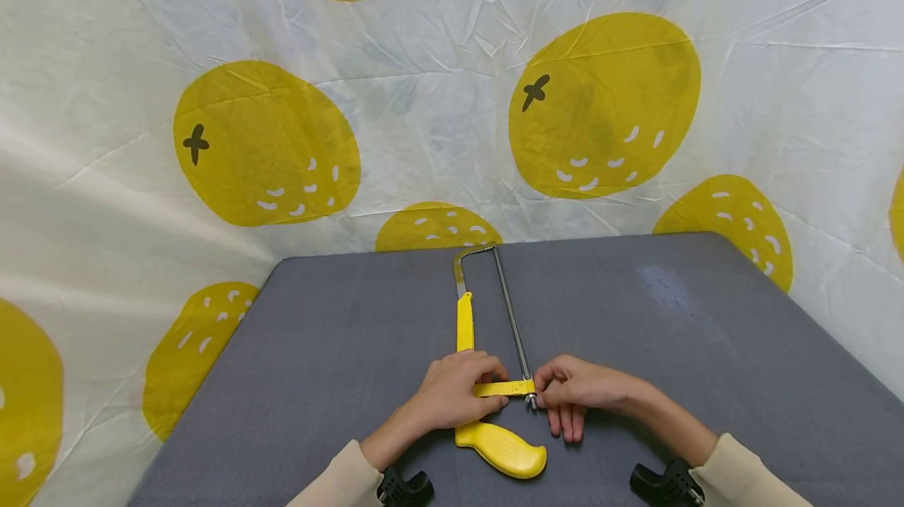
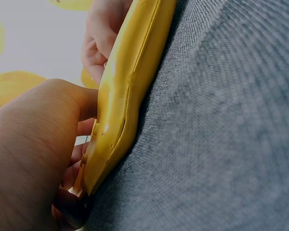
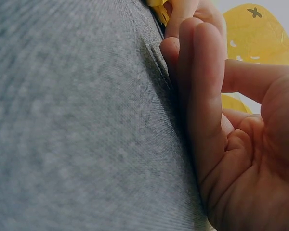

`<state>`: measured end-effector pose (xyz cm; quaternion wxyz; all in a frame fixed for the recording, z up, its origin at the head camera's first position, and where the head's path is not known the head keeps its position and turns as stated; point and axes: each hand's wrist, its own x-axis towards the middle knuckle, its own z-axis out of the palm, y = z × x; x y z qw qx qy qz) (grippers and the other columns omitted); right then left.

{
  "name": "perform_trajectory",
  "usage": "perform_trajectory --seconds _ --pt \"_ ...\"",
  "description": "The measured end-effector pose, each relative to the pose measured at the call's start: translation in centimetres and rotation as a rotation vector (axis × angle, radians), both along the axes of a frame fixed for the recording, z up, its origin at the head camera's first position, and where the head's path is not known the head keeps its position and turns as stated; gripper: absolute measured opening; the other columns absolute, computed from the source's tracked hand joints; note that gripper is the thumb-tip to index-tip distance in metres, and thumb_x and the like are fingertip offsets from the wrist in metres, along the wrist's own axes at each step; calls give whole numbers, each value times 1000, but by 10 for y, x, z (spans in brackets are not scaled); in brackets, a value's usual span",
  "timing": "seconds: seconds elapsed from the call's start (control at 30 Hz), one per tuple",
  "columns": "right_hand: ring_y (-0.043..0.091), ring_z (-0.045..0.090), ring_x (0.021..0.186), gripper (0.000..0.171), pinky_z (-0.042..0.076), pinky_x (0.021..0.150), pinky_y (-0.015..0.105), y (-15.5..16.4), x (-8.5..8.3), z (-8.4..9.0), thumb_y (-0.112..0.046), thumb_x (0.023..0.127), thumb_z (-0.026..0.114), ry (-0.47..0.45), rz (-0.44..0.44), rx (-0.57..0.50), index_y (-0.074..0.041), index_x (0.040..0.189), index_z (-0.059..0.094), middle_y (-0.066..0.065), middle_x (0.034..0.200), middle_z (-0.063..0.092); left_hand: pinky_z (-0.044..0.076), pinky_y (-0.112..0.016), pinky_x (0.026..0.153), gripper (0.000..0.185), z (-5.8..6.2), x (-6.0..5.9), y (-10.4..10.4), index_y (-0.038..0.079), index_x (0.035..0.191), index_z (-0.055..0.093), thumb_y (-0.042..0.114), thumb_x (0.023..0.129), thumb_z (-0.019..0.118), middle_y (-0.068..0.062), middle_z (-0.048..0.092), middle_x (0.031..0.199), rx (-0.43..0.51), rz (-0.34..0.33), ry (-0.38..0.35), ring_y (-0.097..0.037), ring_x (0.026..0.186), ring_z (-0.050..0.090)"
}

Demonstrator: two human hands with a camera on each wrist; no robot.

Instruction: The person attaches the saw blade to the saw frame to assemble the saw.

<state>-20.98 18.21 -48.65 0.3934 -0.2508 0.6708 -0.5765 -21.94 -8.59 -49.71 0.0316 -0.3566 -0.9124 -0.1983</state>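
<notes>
A yellow-handled hacksaw (image 1: 501,452) lies on the grey tabletop, its narrow blade (image 1: 510,307) running along the right side and its metal bow at the far end. My left hand (image 1: 457,391) grips the yellow frame just above the handle, fingers and thumb around the short yellow arm (image 1: 504,388). That arm's outer end carries a small metal wing nut (image 1: 531,402). Thumb and index finger of my right hand (image 1: 582,386) pinch at this wing nut, while its other fingers point down towards the cloth. In the left wrist view the handle (image 2: 135,62) fills the middle; the right wrist view hides the nut.
Grey cloth covers the table (image 1: 339,319). Behind and at both sides hangs a white sheet (image 1: 431,130) printed with large yellow fruit. A dark wrist camera (image 1: 406,489) sits on the left wrist, another (image 1: 664,483) on the right.
</notes>
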Motion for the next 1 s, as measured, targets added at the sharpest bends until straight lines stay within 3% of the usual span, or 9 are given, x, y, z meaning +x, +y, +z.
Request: perform_trajectory --seconds 1.0 --pt "8 70 55 21 58 52 28 -3 7 -4 -7 100 57 8 -19 4 14 104 57 9 75 72 38 -22 53 17 -4 3 -4 38 105 73 46 90 76 18 56 81 -5 -9 8 2 69 48"
